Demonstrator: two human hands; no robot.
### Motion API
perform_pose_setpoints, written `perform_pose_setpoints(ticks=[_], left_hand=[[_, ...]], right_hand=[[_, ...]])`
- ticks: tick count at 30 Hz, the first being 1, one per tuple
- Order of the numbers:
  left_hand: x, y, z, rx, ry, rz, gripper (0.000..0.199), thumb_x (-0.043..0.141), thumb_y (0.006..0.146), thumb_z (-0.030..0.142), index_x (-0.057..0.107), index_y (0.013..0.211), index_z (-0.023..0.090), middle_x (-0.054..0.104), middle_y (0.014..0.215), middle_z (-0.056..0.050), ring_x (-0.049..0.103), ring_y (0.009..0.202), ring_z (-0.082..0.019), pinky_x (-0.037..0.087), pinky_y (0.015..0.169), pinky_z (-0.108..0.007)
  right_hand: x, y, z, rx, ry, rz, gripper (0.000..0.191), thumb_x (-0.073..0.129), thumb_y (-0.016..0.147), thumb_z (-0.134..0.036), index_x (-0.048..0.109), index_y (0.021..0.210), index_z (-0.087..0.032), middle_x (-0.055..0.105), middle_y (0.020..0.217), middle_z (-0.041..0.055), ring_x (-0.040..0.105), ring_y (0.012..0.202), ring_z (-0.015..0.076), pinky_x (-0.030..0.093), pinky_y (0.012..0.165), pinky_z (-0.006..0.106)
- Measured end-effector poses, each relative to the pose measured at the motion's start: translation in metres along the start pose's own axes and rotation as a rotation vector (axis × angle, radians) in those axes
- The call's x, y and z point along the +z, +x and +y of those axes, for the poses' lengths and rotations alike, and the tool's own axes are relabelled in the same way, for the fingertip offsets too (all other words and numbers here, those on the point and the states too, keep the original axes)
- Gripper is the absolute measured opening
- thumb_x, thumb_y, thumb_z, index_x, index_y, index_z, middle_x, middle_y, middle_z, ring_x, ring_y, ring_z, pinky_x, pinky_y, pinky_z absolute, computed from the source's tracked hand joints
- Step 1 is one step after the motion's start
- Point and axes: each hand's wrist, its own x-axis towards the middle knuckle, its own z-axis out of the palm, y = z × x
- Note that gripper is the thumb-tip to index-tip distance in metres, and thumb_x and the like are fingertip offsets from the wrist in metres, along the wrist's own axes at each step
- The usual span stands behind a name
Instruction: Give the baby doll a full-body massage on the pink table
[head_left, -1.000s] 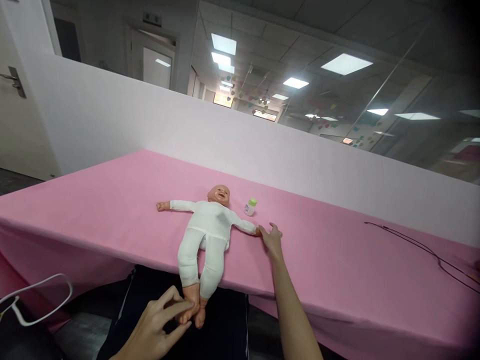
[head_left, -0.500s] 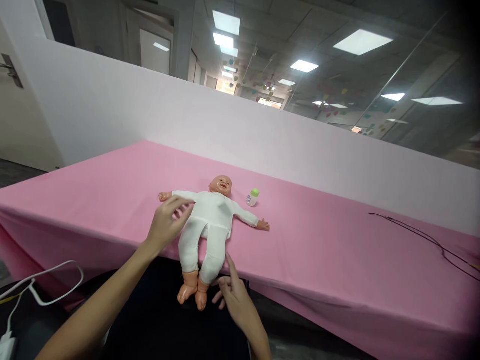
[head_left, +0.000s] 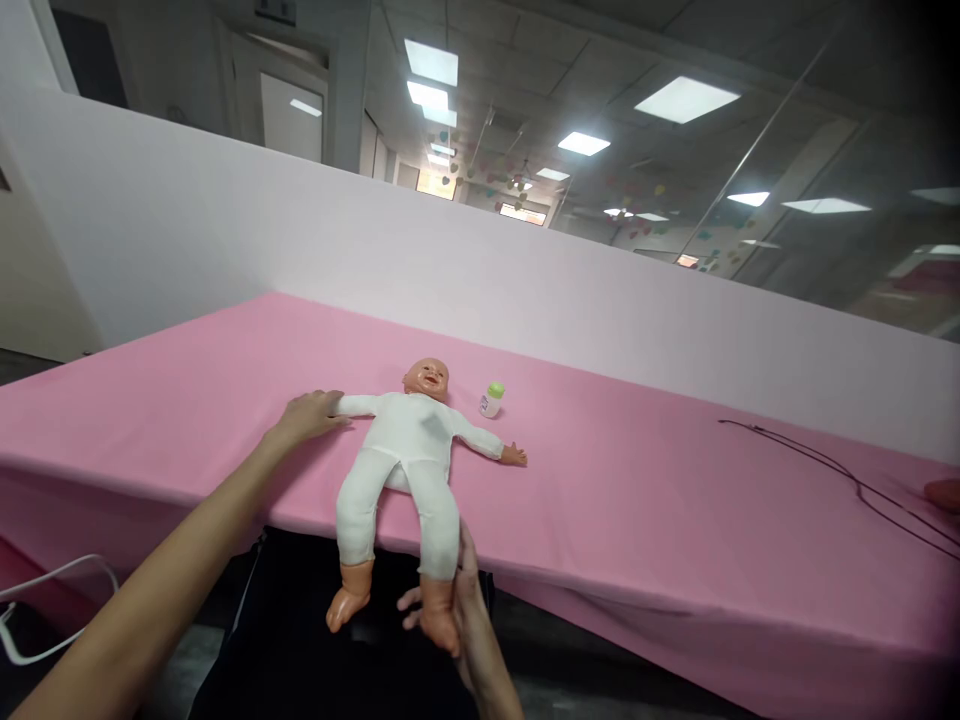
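A baby doll (head_left: 409,430) in a white cloth suit lies face up on the pink cloth-covered table, with its arms spread and its lower legs over the front edge. My left hand (head_left: 309,415) is closed over the doll's hand at the left sleeve end, which hides that small hand. Behind the doll's leg on the right, my right hand (head_left: 471,600) curls round the ankle; some fingertips show on the inner side and the thumb lies along the outer side. Near the doll's head stands a small clear bottle (head_left: 491,401) with a green cap.
The pink tablecloth (head_left: 615,500) hangs over the table's front edge. A thin black cable (head_left: 814,458) lies on the right side. A low white wall (head_left: 450,270) with glass above runs behind the table. A white cord (head_left: 52,590) loops at lower left.
My left hand has moved left from beside the doll's chest to its hand. My right hand has closed round the leg. The doll's feet, close together before, are now apart.
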Motion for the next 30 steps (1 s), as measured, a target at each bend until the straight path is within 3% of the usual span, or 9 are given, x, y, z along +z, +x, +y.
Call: perform_pose_setpoints(ticks=[2,5,8,12,16,19,22,25,30], left_hand=[[-0.011,-0.006,-0.01,-0.034,-0.004,-0.02,0.048,0.071,0.078,0.065,0.072,0.101,0.023,0.076,0.096,-0.012,0.067,0.091,-0.031,0.044,0.08,-0.034],[-0.022,-0.01,-0.016,-0.041,-0.07,-0.059,0.042,0.068,0.079,0.062,0.072,0.09,0.022,0.074,0.085,-0.008,0.066,0.081,-0.028,0.042,0.071,-0.031],[-0.027,-0.007,-0.018,-0.053,-0.255,-0.043,0.044,0.072,0.074,0.057,0.074,0.095,0.02,0.072,0.082,-0.005,0.065,0.078,-0.025,0.042,0.066,-0.029],[-0.024,0.005,-0.017,-0.135,-0.681,-0.009,0.063,0.09,0.059,0.052,0.074,0.108,0.015,0.066,0.072,-0.001,0.06,0.068,-0.02,0.046,0.064,-0.03],[-0.006,0.023,-0.002,-0.125,-1.161,0.26,0.05,0.099,0.054,0.05,0.069,0.076,0.017,0.064,0.075,-0.002,0.061,0.073,-0.017,0.051,0.072,-0.032],[0.012,0.041,0.018,-0.17,-1.308,0.416,0.051,0.098,0.052,0.053,0.069,0.074,0.016,0.065,0.077,-0.004,0.064,0.079,-0.02,0.054,0.077,-0.036],[0.026,0.058,0.042,-0.132,-1.297,0.479,0.049,0.091,0.061,0.058,0.07,0.076,0.017,0.067,0.077,-0.004,0.064,0.077,-0.019,0.054,0.076,-0.035],[0.038,0.067,0.065,-0.036,-1.256,0.513,0.042,0.088,0.066,0.053,0.074,0.081,0.016,0.071,0.081,-0.004,0.064,0.077,-0.018,0.051,0.074,-0.032],[0.066,0.057,0.086,0.078,-1.143,0.421,0.034,0.086,0.073,0.049,0.076,0.075,0.016,0.071,0.073,-0.003,0.06,0.068,-0.017,0.044,0.062,-0.028]], right_hand=[[0.0,-0.004,-0.018,-0.03,0.013,0.014,0.096,0.062,0.086,-0.084,0.026,0.165,-0.043,0.067,0.124,0.0122,0.072,0.076,0.0253,0.058,0.057,0.038],[0.0,-0.011,-0.039,-0.106,0.021,0.076,0.085,0.067,0.085,-0.078,0.042,0.158,-0.042,0.05,0.155,0.0133,0.068,0.087,0.0266,0.057,0.058,0.038],[-0.003,-0.016,-0.047,-0.17,0.02,0.114,0.078,0.071,0.084,-0.074,0.055,0.151,-0.036,0.048,0.157,0.0135,0.066,0.099,0.0316,0.056,0.062,0.04],[-0.01,-0.016,-0.045,-0.322,0.034,0.169,0.074,0.084,0.078,-0.064,0.061,0.144,-0.039,0.048,0.159,0.0136,0.066,0.112,0.0372,0.058,0.069,0.043],[-0.01,-0.001,-0.044,-0.399,0.067,0.183,0.054,0.088,0.081,-0.05,0.067,0.128,-0.036,0.035,0.171,0.0115,0.073,0.111,0.0365,0.063,0.072,0.043],[-0.001,0.017,-0.056,-0.42,0.113,0.118,0.043,0.086,0.085,-0.049,0.068,0.122,-0.035,0.037,0.17,0.0096,0.077,0.107,0.0333,0.066,0.078,0.046],[0.015,0.04,-0.079,-0.455,0.121,0.065,0.043,0.085,0.085,-0.053,0.07,0.12,-0.033,0.05,0.16,0.0108,0.079,0.101,0.0315,0.068,0.079,0.049],[0.034,0.07,-0.099,-0.401,0.014,-0.037,0.046,0.082,0.086,-0.06,0.074,0.117,-0.027,0.058,0.15,0.0139,0.08,0.097,0.0304,0.069,0.078,0.048],[0.062,0.128,-0.085,-0.296,-0.268,-0.117,0.049,0.089,0.077,-0.054,0.079,0.112,-0.021,0.06,0.146,0.0124,0.078,0.095,0.0247,0.068,0.086,0.043]])
